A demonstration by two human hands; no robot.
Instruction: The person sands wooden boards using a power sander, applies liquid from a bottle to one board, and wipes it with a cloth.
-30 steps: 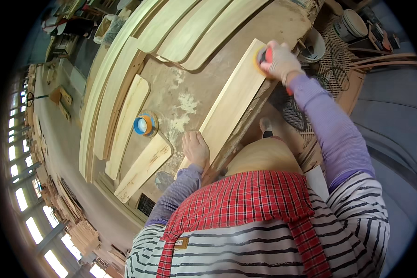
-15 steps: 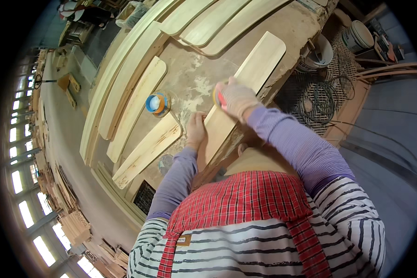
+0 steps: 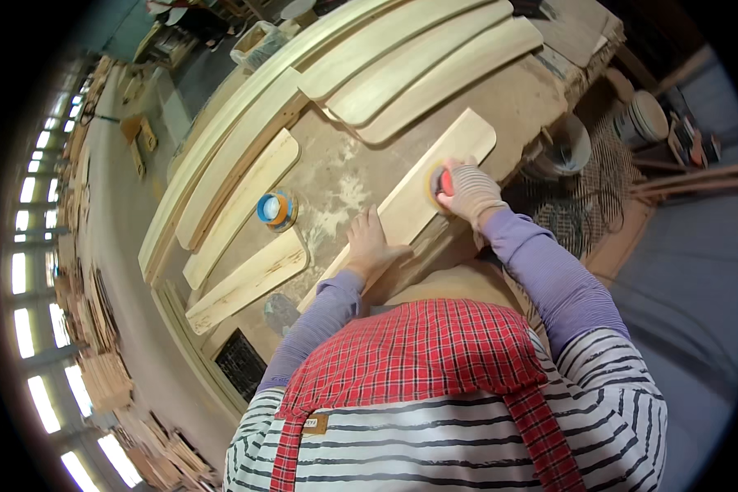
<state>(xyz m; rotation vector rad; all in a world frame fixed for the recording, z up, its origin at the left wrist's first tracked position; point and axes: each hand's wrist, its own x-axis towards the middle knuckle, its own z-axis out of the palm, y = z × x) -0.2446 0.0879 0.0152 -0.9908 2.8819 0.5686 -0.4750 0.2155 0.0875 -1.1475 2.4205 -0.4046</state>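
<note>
A long pale wooden board (image 3: 422, 197) with a rounded far end lies slantwise along the near edge of the worktable. My right hand (image 3: 474, 193), in a striped glove, is closed around a round red and yellow sanding pad (image 3: 440, 187) and presses it to the board's upper face. My bare left hand (image 3: 372, 243) lies across the board's nearer part, fingers extended and thumb stretched to the right. Just left of that hand rests a shorter board (image 3: 250, 279) with brown marks. Beyond it stands a small blue and orange tub (image 3: 276, 211) with something white inside.
Several curved wooden pieces (image 3: 418, 66) lie along the table's far side, with long rails (image 3: 242, 152) at the left. Buckets (image 3: 567, 148) stand past the rough right edge, above a grated mat (image 3: 594, 184). A clear round disc (image 3: 280, 313) sits near my left forearm.
My right hand has slid the sanding pad along the board toward its far end. My left hand has gone from holding the board's left edge to lying across it. The whole view has shifted slightly.
</note>
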